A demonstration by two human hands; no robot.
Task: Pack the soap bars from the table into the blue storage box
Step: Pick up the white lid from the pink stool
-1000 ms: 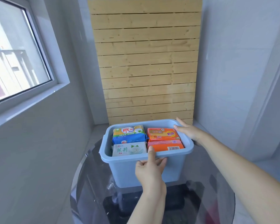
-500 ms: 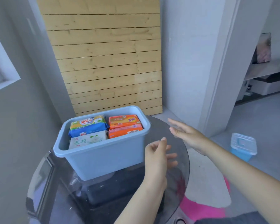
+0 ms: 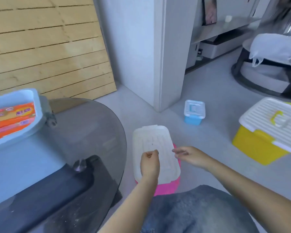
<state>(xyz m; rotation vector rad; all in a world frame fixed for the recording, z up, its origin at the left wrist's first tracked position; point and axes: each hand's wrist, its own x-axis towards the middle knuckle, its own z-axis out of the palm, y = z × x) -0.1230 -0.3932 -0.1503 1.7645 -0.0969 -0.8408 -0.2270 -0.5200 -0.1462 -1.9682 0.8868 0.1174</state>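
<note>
Both hands empty, fingers loosely curled: left hand [image 3: 149, 163], right hand [image 3: 189, 155], over white lid [image 3: 154, 140] on floor; blue box [image 3: 35, 105] with soap bars [image 3: 12, 117] on desk [image 3: 91, 125], up-left, left hand nearer.

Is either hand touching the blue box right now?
Apart. The head view shows both the left hand and right hand off the table, over a white lid, far from the blue box.

Both forearms were stretched forward, bare. The left hand [image 3: 149, 163] was held with its back to the camera, fingers loosely curled and nothing gripped. The right hand [image 3: 190, 155] was held just beside it, apart from it, fingers extended leftward and relaxed, nothing gripped.
</note>
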